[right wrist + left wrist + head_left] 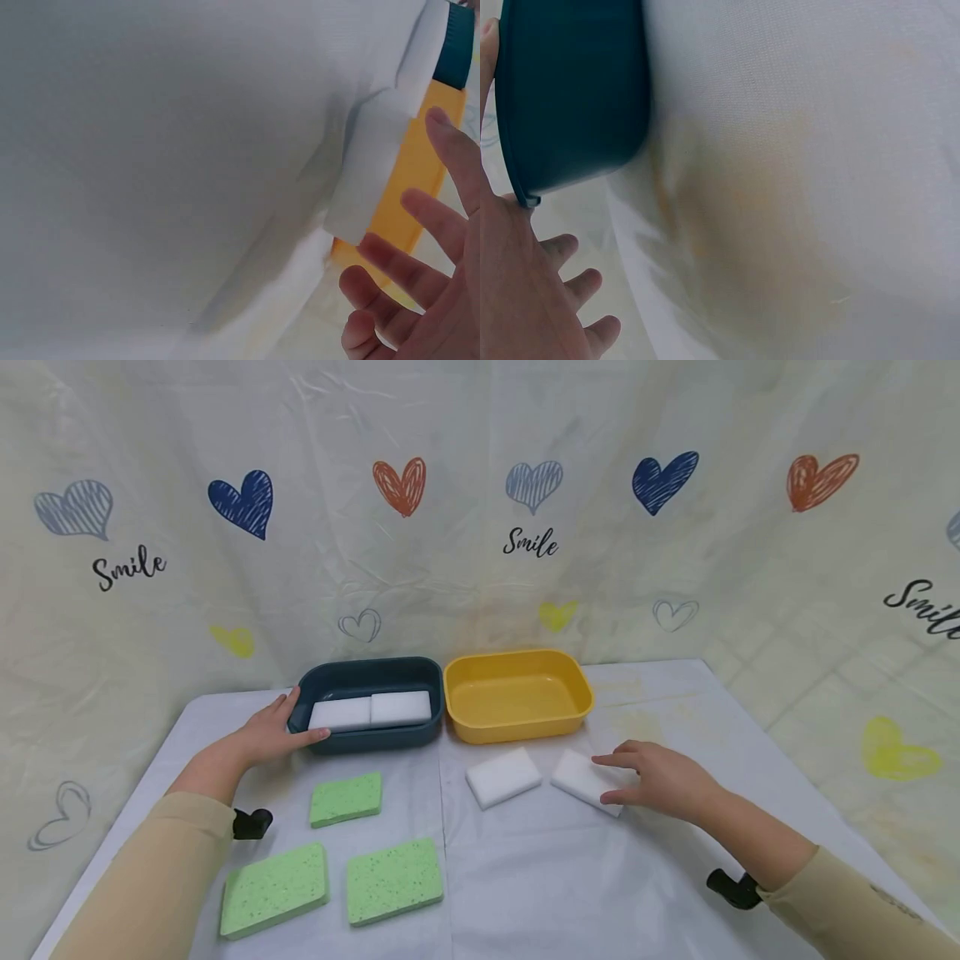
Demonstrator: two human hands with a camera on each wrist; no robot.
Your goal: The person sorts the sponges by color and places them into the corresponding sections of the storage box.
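My left hand (264, 737) rests at the left end of a dark teal bin (390, 740), its thumb along the front rim and its fingers extended along the side. Two white sponges (341, 714) lie side by side in that bin. My right hand (667, 781) reaches over a white sponge (576, 774) on the table, fingers spread and overlapping its right part in the head view. Just left of it lies another white sponge (504, 778). In the right wrist view, the fingers are apart, with a white sponge (375, 161) beyond them.
A yellow bin (517, 727) with nothing in it stands against the teal one. Three speckled green sponges (395, 881) lie on the white-covered table (540, 885), front left. Behind hangs a pale curtain (465, 560) printed with hearts and "Smile".
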